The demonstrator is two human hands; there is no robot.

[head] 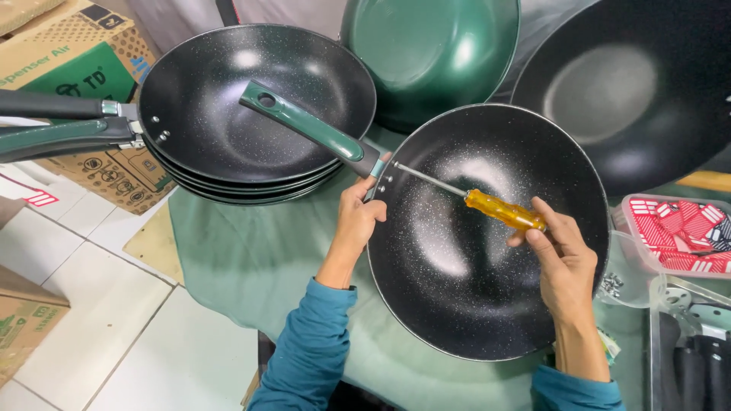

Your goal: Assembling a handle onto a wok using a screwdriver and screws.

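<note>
The screwdriver's metal tip is too small to make out where it meets the rim, and the left hand (356, 221) hides the joint below the handle. The black speckled non-stick wok (487, 236) lies on a pale green cloth (244, 259), its dark green handle (308, 125) pointing to ten o'clock. Left fingers are clamped on the rim at the handle's base. The right hand (560, 255), at three o'clock of the wok's centre, has its fingers closed round a screwdriver with a clear amber grip (504, 211). At eleven o'clock sits a stack of matching black pans (251, 106); a red-lidded plastic box (681, 232) is cut off at right.
</note>
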